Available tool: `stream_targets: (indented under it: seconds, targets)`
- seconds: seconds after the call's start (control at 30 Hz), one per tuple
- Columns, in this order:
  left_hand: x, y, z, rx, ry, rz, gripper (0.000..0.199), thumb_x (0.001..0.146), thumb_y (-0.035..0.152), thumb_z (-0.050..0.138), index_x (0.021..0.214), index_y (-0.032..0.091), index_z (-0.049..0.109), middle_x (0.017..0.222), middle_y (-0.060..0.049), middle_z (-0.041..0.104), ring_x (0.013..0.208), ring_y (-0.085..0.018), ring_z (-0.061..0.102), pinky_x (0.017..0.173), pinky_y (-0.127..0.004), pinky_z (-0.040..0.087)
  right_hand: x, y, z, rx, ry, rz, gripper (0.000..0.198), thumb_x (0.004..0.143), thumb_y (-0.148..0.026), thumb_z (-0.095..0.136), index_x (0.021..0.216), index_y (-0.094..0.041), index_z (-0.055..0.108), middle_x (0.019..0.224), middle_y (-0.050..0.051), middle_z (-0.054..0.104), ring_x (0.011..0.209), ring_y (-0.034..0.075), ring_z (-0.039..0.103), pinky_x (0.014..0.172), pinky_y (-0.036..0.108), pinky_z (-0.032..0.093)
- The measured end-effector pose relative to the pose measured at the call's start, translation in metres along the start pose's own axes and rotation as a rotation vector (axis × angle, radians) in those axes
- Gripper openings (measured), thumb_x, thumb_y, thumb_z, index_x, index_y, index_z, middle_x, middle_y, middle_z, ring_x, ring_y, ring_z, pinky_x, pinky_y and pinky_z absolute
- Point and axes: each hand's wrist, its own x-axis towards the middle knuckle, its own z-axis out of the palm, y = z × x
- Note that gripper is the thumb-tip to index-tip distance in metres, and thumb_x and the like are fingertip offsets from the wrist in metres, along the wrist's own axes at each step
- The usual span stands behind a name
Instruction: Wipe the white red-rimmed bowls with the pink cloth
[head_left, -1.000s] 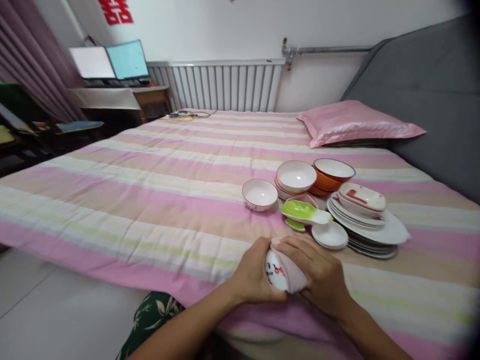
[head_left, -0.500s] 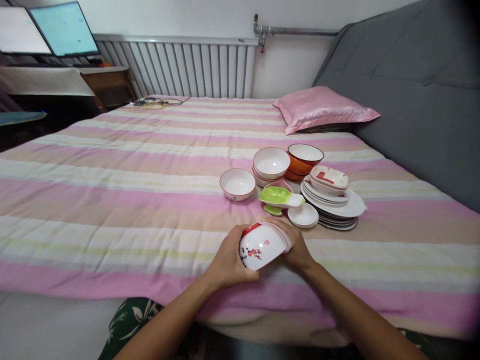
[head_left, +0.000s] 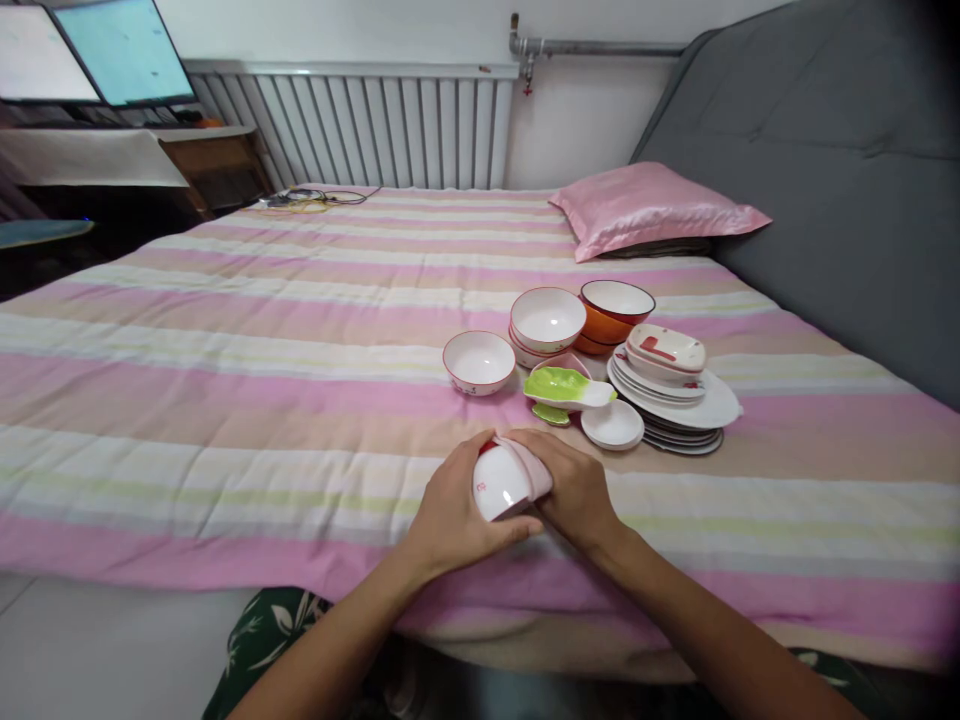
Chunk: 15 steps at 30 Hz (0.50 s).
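Observation:
Near the front edge of the bed, my left hand (head_left: 450, 512) grips a white bowl (head_left: 493, 486) with a small red mark on its outside. The bowl is tilted on its side, and my fingers cover part of it. Closed over a pale pink cloth (head_left: 534, 472), my right hand (head_left: 576, 488) presses it against the bowl's right side. Just beyond my hands lie a small white dish (head_left: 612, 426) and a green leaf-shaped dish (head_left: 562, 384). Another white bowl (head_left: 478, 362) with a red rim stands alone to their left.
Stacked white bowls (head_left: 547, 318) and orange bowls (head_left: 600, 326) stand farther back. To the right, rectangular dishes (head_left: 667, 348) top a pile of plates (head_left: 724, 405). A pink pillow (head_left: 656, 210) lies by the grey headboard (head_left: 795, 190). Cables (head_left: 322, 198) rest at the bed's far edge.
The bowl has turned in my left hand, so its flower pattern is now hidden. My right hand and the cloth have moved left across the bowl.

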Motion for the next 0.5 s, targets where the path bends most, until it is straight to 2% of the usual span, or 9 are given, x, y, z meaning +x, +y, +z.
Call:
stream_targets:
  seconds: [0.17,0.3,0.4,0.5]
  targets:
    - [0.004,-0.002,0.004,0.041,0.039,-0.074,0.071,0.06,0.034,0.071,0.125,0.014,0.047,0.123,-0.015,0.058,0.111,-0.032,0.055,0.096,-0.048,0.043,-0.001,0.009,0.013,0.114,0.002,0.078,0.052,0.061,-0.011,0.048,0.111,-0.02,0.06,0.109,0.006,0.068,0.098,0.024,0.064,0.083,0.034,0.052]
    - [0.005,-0.006,0.006,0.011,0.087,-0.065,0.068,0.056,0.021,0.062,0.123,0.011,0.05,0.122,-0.015,0.06,0.111,-0.031,0.055,0.098,-0.047,0.042,-0.004,0.02,0.022,0.274,-0.011,0.165,0.051,0.062,-0.008,0.046,0.11,-0.02,0.061,0.102,0.005,0.07,0.093,0.023,0.066,0.08,0.032,0.053]
    - [0.006,-0.009,0.001,-0.063,0.098,-0.092,0.068,0.055,0.017,0.056,0.123,0.01,0.051,0.123,-0.015,0.06,0.112,-0.031,0.055,0.099,-0.046,0.041,-0.001,0.018,0.022,0.328,-0.03,0.208,0.045,0.066,-0.008,0.049,0.108,-0.021,0.061,0.099,0.005,0.07,0.092,0.023,0.066,0.081,0.032,0.052]
    - [0.01,-0.011,-0.006,-0.244,0.147,-0.173,0.061,0.057,0.022,0.057,0.117,0.01,0.057,0.119,-0.013,0.063,0.11,-0.032,0.056,0.096,-0.044,0.043,0.003,0.012,0.016,0.346,-0.041,0.263,0.041,0.072,-0.017,0.058,0.112,-0.022,0.057,0.102,0.005,0.068,0.094,0.023,0.064,0.083,0.034,0.051]
